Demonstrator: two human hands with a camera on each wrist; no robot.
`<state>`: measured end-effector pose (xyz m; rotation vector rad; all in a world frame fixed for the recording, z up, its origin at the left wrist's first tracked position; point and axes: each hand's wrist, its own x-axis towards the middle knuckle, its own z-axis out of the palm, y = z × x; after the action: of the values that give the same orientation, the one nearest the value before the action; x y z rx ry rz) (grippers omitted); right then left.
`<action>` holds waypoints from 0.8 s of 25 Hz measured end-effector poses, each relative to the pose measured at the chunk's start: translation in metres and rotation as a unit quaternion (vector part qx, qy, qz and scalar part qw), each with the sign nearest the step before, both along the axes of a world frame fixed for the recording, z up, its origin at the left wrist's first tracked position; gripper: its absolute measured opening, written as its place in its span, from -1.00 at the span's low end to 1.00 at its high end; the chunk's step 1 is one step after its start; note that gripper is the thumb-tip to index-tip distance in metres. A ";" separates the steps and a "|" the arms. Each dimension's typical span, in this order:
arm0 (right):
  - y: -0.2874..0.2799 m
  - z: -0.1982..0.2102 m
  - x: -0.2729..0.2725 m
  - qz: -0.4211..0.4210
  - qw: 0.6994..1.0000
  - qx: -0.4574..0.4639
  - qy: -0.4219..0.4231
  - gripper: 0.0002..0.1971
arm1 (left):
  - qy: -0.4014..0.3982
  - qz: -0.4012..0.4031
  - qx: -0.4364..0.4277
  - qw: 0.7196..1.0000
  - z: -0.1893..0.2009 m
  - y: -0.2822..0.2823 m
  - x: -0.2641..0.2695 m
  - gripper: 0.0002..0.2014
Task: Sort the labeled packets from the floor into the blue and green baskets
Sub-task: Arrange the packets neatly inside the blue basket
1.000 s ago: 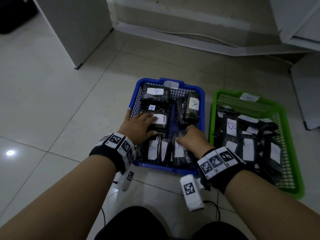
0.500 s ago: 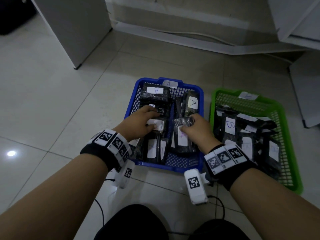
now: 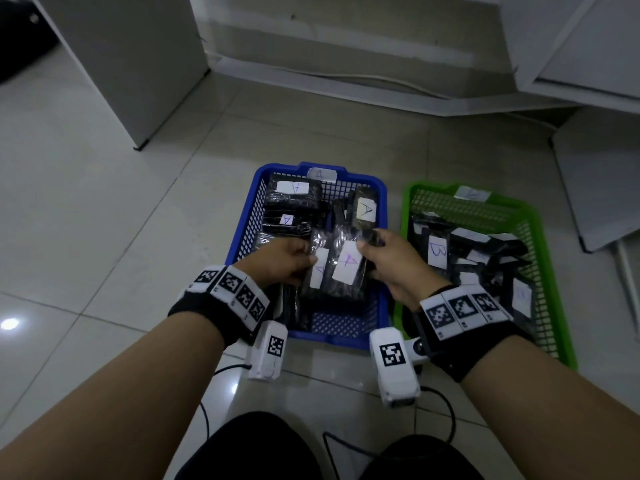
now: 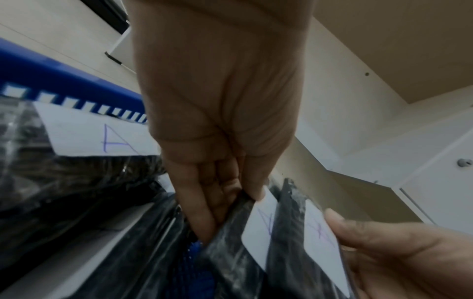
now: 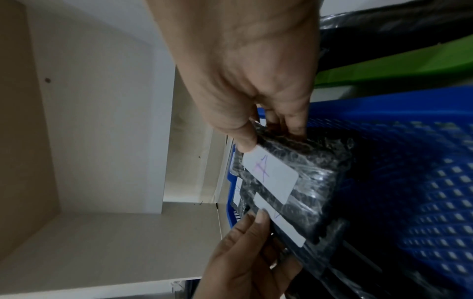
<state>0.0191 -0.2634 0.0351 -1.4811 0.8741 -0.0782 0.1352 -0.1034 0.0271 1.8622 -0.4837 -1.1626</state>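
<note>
Two black plastic-wrapped packets with white "A" labels are held side by side, tilted up over the near half of the blue basket (image 3: 258, 174). My left hand (image 3: 284, 261) pinches the left packet (image 3: 318, 271) at its top edge, thumb on the label (image 4: 258, 232). In my right hand (image 3: 391, 261) is the right packet (image 3: 348, 268), gripped with the thumb on its purple "A" label (image 5: 271, 178). More "A" packets lie in the blue basket. The green basket (image 3: 429, 187) to the right holds several packets, one marked "B" (image 3: 437, 251).
Both baskets stand on a pale tiled floor. A white cabinet (image 3: 121, 64) stands at the back left and a white panel (image 3: 595, 168) lies at the right. A cable (image 3: 346, 76) runs along the far wall. My dark-clad knees (image 3: 249, 448) are at the bottom edge.
Both hands were down among the packets in the blue basket. Each has taken hold of an "A" packet and lifted it, and the two packets now meet side by side.
</note>
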 end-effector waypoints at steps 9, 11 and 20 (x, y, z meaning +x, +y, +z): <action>0.018 -0.005 -0.013 0.012 0.981 0.191 -0.005 -0.75 | 0.161 0.029 -0.022 0.986 0.010 -0.016 -0.042 -0.47; 0.020 -0.006 -0.013 0.021 0.983 0.185 -0.006 -0.74 | 0.169 0.048 -0.030 0.984 0.000 -0.020 -0.041 -0.34; -0.042 0.011 -0.009 0.117 0.966 -0.218 0.078 -0.71 | -0.056 -0.065 0.144 0.986 -0.010 -0.031 -0.036 -0.33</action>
<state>0.0102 -0.3052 0.0459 -2.0177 0.8350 0.0242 0.0988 -0.1343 0.0174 2.1808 -0.5275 -1.2730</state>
